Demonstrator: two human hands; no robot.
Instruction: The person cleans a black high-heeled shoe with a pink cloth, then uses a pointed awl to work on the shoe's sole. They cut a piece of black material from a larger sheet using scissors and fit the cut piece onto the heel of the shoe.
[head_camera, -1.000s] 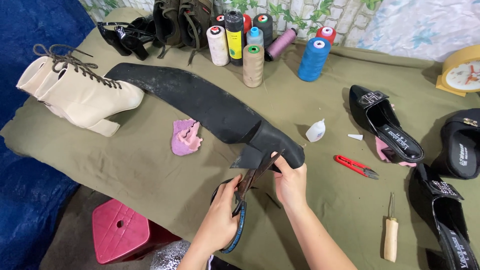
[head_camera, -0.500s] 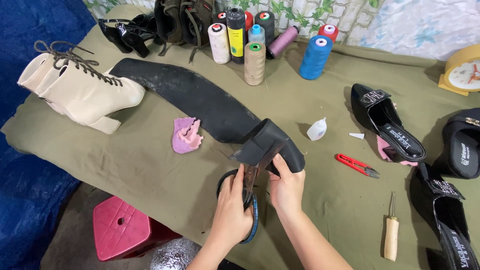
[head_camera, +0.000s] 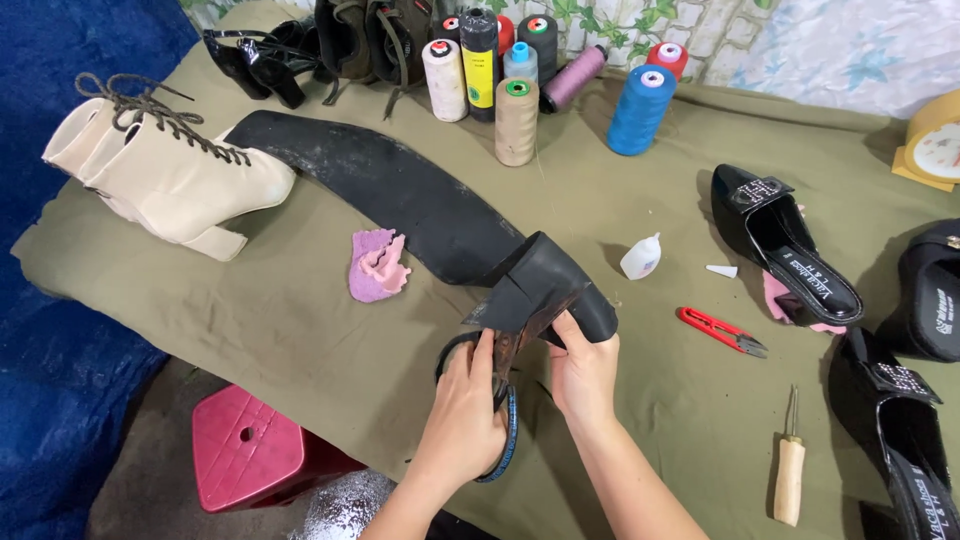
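A long black rubber sheet (head_camera: 400, 195) lies across the olive-covered table (head_camera: 300, 330), its near end folded over. My right hand (head_camera: 582, 372) grips that folded end from below. My left hand (head_camera: 468, 410) holds large scissors with dark loop handles (head_camera: 505, 430), the blades pointing up into the folded rubber edge. Both hands are close together at the table's front middle.
Cream lace-up boots (head_camera: 165, 170) stand at left, a pink scrap (head_camera: 375, 265) beside the sheet. Thread spools (head_camera: 517, 120) line the back. A small glue bottle (head_camera: 641, 256), red snips (head_camera: 722, 332), a wooden-handled awl (head_camera: 789, 465) and black shoes (head_camera: 785, 250) lie right. A red stool (head_camera: 250, 450) is below.
My left hand moved the scissors up closer to the folded rubber end, and my right hand shifted its grip under the fold. The sheet's end turned slightly.
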